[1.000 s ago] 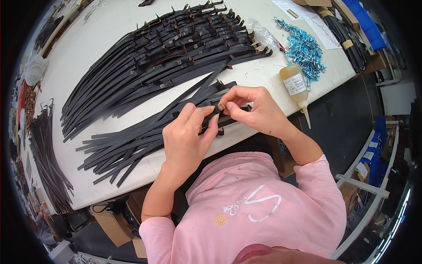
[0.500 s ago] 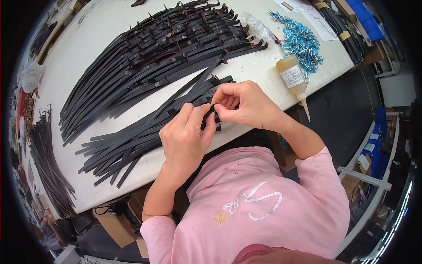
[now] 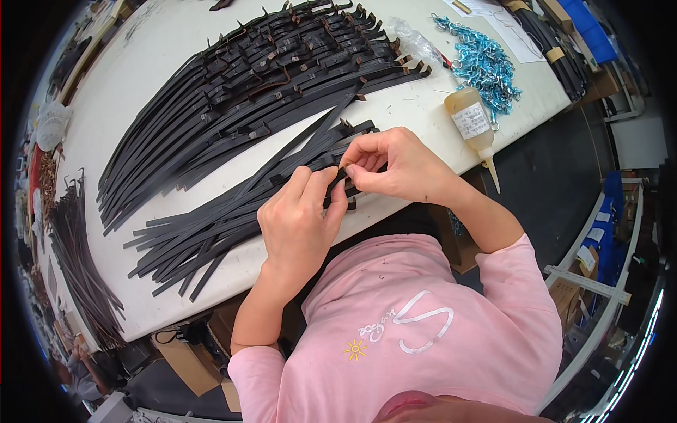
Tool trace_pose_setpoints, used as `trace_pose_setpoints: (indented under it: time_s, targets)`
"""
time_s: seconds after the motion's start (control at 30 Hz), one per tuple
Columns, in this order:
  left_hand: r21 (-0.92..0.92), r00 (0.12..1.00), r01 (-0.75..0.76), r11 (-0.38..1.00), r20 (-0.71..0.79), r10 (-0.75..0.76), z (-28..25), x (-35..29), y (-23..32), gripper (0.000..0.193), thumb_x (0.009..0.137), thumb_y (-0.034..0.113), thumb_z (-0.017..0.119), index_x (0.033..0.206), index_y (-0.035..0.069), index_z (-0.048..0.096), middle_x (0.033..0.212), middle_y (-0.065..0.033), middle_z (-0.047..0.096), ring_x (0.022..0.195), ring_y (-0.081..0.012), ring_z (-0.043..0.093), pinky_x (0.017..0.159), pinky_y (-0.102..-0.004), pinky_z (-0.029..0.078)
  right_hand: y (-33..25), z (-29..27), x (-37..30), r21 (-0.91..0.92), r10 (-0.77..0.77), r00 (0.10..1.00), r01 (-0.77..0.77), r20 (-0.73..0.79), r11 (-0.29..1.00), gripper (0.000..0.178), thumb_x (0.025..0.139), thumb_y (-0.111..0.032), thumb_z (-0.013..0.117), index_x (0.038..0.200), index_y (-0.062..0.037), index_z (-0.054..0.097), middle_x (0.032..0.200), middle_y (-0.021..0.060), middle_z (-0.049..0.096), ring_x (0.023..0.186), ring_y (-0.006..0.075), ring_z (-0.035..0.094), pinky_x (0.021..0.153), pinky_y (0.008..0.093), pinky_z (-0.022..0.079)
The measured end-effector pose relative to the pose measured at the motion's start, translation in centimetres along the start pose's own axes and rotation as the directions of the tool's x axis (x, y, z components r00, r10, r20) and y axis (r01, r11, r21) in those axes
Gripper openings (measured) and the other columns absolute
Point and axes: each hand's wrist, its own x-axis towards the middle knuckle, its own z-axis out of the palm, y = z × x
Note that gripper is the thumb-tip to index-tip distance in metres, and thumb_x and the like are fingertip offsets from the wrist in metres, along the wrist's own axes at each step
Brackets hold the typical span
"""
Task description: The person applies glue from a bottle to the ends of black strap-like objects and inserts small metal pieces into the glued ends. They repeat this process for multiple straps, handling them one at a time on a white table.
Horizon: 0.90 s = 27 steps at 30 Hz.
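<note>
My left hand [image 3: 300, 215] and my right hand [image 3: 402, 166] meet at the near edge of the table, fingertips pinched together on the end of a black strap [image 3: 344, 173]. Only a small bit of that strap shows between the fingers; the rest is covered by my hands. Beneath and to the left of them lies a loose pile of flat black straps [image 3: 204, 229], fanned out toward the left. Farther back, a bigger heap of black straps [image 3: 240, 106] with folded, looped ends spreads across the table.
A glue-like bottle [image 3: 470, 121] with a long nozzle lies on the right, its tip past the table edge. Behind it are blue metal clasps [image 3: 486, 67] and a clear plastic bag [image 3: 415, 41]. Thin dark strips [image 3: 83, 261] hang over the white table's [image 3: 151, 49] left side.
My hands stay pinched on the strap end with only a tiny shift of the fingers. The whole view has moved very slightly.
</note>
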Motion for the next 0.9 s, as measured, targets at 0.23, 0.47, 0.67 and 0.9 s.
trace_pose_setpoints:
  time_s: [0.23,0.47,0.67,0.9]
  targets:
    - [-0.095,0.996,0.077,0.993,0.041,-0.073,0.0,0.1,0.0,0.017,0.079,0.008,0.079,0.094,0.006,0.072,0.073,-0.0035,0.056,0.051,-0.0184,0.054,0.048,-0.0329,0.043,0.6,-0.1,0.2,0.021,0.031,0.998,-0.032,0.054,0.999,0.018,0.086,-0.017,0.07,0.091,0.0,0.073,0.077,0.0061,0.072,0.07,0.0113,0.067,0.068,0.0268,0.053]
    - [-0.269,0.98,0.19,0.944,0.102,-0.168,-1.2,0.7,0.0,0.015,0.078,0.007,0.081,0.092,0.005,0.074,0.069,-0.0015,0.056,0.051,-0.0104,0.048,0.047,-0.0277,0.04,0.4,-0.8,0.1,0.329,0.049,0.976,-0.118,0.212,0.937,0.018,0.097,-0.018,0.063,0.089,-0.0024,0.063,0.078,-0.0019,0.063,0.069,0.0053,0.055,0.062,0.0235,0.046]
    - [-0.348,0.997,0.065,0.935,-0.01,-0.073,-1.0,0.4,-0.7,0.023,0.078,0.008,0.082,0.099,0.006,0.076,0.091,-0.0054,0.064,0.075,-0.0179,0.056,0.063,-0.0276,0.045,-0.2,-0.9,0.0,0.365,0.033,0.957,-0.142,0.289,0.92,0.019,0.098,-0.02,0.061,0.088,-0.0043,0.06,0.077,-0.003,0.06,0.068,0.0037,0.052,0.059,0.0226,0.046]
    - [-0.098,0.982,-0.127,0.987,-0.154,0.111,-1.5,0.4,0.2,0.023,0.076,-0.006,0.078,0.096,0.004,0.073,0.1,-0.0073,0.07,0.084,-0.0238,0.06,0.069,-0.0326,0.049,-0.7,0.0,-0.1,0.52,-0.005,0.972,-0.121,0.235,0.845,0.014,0.096,-0.014,0.06,0.086,-0.0045,0.06,0.077,-0.0028,0.06,0.067,0.0033,0.055,0.056,0.0239,0.052]
